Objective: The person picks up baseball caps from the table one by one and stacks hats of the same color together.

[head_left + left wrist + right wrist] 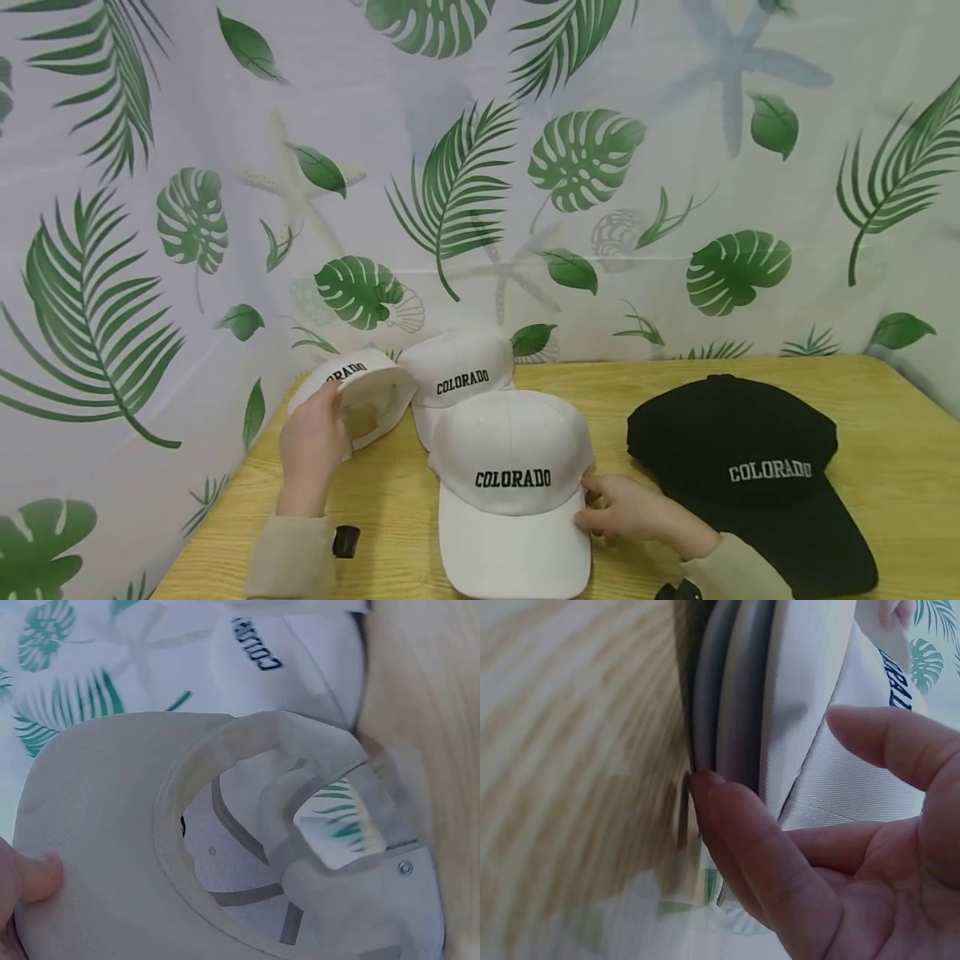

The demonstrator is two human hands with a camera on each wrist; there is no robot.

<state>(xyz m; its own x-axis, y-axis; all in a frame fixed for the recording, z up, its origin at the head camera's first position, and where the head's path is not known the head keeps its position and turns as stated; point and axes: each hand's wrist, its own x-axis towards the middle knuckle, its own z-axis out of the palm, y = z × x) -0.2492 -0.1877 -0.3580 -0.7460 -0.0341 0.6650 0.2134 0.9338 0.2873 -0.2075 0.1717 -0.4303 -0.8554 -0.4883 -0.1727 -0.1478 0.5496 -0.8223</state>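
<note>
My left hand [313, 433] pinches the brim of a white cap [386, 408], tilted so its hollow inside and back strap show. In the left wrist view, the thumb [37, 877] lies on the brim's underside. At the front, a white cap [513, 450] lettered COLORADO tops a nested stack, with layered brims [742, 697] showing in the right wrist view. My right hand [637, 512] holds the stack's right edge, fingertips low by the table and thumb on the upper side. Behind stands another white COLORADO cap [461, 375], partly hidden by the front one.
A black cap [720, 433] with white COLORADO lettering lies at the right, beside my right forearm. The wooden table [375, 533] meets a leaf-patterned cloth [480, 208] at the back and left.
</note>
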